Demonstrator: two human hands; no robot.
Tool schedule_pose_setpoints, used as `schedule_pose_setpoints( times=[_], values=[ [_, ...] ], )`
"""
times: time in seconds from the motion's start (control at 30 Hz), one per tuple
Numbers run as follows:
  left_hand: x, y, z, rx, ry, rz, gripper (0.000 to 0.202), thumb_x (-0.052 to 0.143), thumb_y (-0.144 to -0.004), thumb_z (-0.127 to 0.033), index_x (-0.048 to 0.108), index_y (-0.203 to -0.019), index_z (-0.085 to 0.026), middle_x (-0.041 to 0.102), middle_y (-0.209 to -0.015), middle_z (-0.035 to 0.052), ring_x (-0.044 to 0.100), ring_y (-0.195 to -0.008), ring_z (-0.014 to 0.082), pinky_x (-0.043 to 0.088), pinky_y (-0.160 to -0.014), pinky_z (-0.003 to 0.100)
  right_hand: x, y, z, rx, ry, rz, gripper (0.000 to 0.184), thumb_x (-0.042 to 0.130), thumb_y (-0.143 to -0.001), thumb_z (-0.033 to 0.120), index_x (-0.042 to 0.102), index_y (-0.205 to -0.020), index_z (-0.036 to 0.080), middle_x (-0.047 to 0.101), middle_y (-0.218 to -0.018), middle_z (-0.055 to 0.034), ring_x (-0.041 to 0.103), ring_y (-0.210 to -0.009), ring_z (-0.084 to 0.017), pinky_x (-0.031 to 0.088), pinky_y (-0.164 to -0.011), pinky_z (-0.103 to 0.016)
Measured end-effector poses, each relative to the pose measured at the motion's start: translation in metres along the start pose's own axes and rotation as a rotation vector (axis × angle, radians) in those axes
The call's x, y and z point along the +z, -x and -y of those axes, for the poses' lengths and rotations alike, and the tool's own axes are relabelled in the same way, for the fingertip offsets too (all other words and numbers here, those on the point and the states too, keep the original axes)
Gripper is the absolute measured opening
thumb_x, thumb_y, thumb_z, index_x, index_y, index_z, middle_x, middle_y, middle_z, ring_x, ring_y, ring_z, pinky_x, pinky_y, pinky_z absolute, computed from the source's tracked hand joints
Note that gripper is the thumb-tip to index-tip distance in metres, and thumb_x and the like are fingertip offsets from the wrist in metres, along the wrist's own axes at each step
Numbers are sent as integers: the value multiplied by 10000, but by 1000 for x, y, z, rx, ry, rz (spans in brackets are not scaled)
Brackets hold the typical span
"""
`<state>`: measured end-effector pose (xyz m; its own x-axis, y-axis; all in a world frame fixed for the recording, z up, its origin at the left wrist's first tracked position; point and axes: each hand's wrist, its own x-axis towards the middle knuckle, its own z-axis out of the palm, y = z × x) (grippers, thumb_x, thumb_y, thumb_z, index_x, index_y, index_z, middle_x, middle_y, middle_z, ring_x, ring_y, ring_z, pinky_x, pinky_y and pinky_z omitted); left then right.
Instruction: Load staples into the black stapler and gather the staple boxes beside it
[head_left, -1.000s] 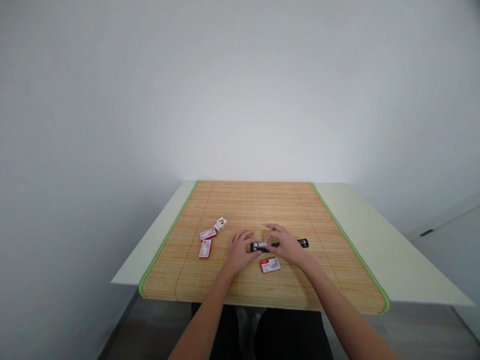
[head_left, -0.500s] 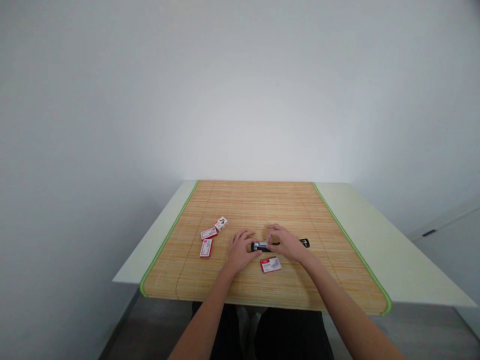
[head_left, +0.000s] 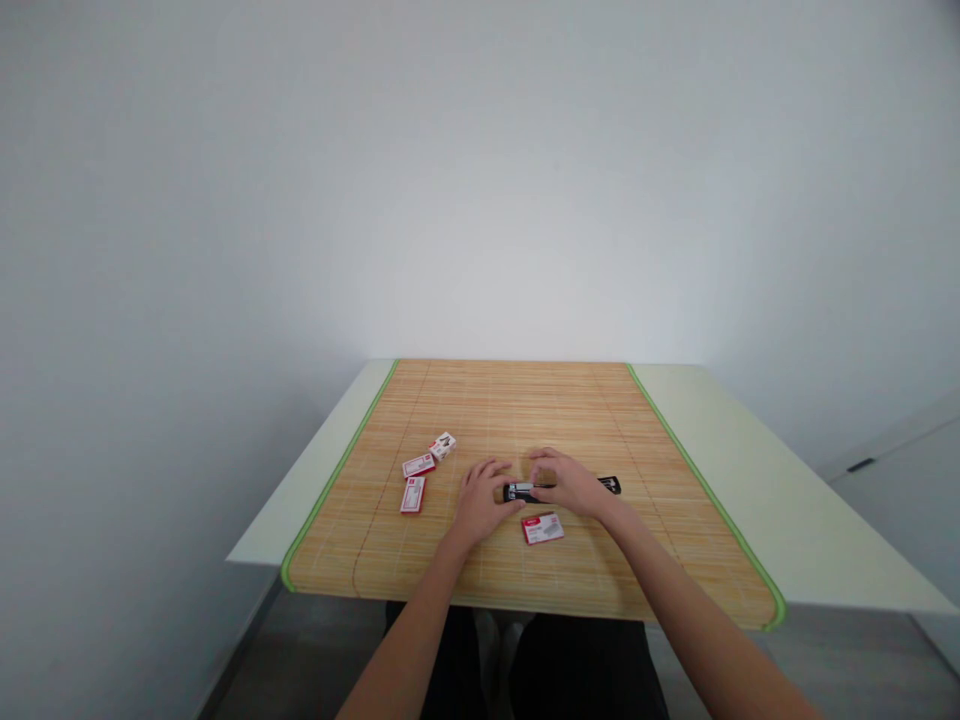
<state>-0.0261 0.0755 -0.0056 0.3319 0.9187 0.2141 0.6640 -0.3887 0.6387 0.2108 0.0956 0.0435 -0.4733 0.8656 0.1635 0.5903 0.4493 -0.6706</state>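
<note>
An opened black stapler [head_left: 610, 485] lies lengthwise across the mat in front of me, its middle covered by my right hand. My left hand [head_left: 478, 503] is at its left end, thumb and index finger on either side of that end, the other fingers spread. My right hand [head_left: 566, 487] bends over the stapler with thumb and index finger closed together near a silvery strip [head_left: 523, 487] in the tray. What is between those fingertips is too small to make out. Just nearer to me lies a red and white staple box [head_left: 543, 528].
Left of my hands lie a white box with a dark picture [head_left: 443, 446] and two red and white boxes, one angled [head_left: 418, 466] and one nearer [head_left: 412, 495]. A bamboo mat [head_left: 510, 400] with green edging covers the middle of the white table [head_left: 697, 430]. A wall stands behind.
My right hand has shifted slightly left along the stapler, its thumb and index finger closer together. My left hand stays at the stapler's left end.
</note>
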Motion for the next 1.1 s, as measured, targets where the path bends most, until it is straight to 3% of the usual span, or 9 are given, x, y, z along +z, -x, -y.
schedule_pose_setpoints(
  times=[0.33,0.87,1.1],
  values=[
    [1,0,0,12,-2,-14,355,822,-799,-437,751,-1138,-361,613,-1430,-23,413,-1416,270,278,-1206,477,7,-1,-10,-22,-51,-5,119,806,-766,267,753,-872,254,662,-1287,-62,625,-1195,-258,470,-1060,-409],
    [3,0,2,25,4,-32,358,836,-791,-433,752,-1133,-365,621,-1420,-22,417,-1421,271,283,-1205,481,5,5,-8,-63,75,13,151,785,-810,256,718,-945,256,688,-1163,-43,655,-1076,-228,508,-970,-352],
    [2,0,2,22,5,-29,364,847,-777,-428,758,-1123,-360,623,-1416,-15,430,-1411,270,287,-1206,482,-6,15,-10,-86,220,7,91,785,-818,251,794,-905,275,635,-1398,-59,553,-1302,-299,428,-1118,-466]
  ],
)
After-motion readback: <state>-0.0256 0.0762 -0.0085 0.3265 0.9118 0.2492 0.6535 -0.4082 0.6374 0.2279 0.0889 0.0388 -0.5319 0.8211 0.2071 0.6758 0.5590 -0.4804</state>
